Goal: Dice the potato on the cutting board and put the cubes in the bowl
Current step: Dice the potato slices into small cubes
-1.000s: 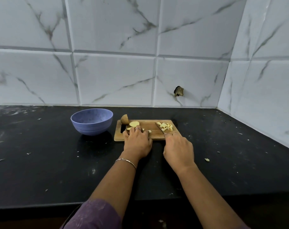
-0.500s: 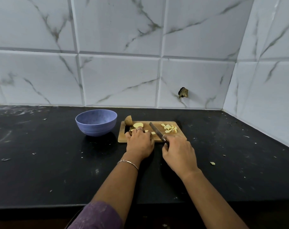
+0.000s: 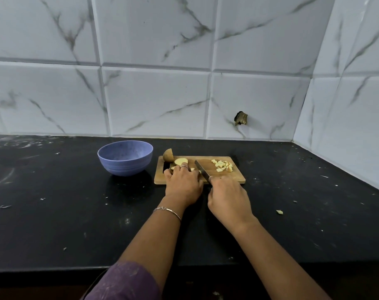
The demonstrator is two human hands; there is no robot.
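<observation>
Black stone worktop (image 3: 54, 213) carries everything. Nearest, the left hand (image 3: 182, 185) pins pale potato slices (image 3: 180, 161) under bent fingers; the right hand (image 3: 227, 195) grips a steel knife (image 3: 201, 169), its handle hidden. On the wooden cutting board (image 3: 236, 180), small pale cubes (image 3: 222, 166) lie right, a brown-skinned potato end (image 3: 168, 155) far left. The blue round bowl (image 3: 125, 158) hides its inside; much dicing seems left.

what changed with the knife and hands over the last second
The right hand swung the knife left, away from the cube pile and toward the potato slices held by the left hand. Both grips are unchanged; the bowl, cutting board and potato end stayed put.
</observation>
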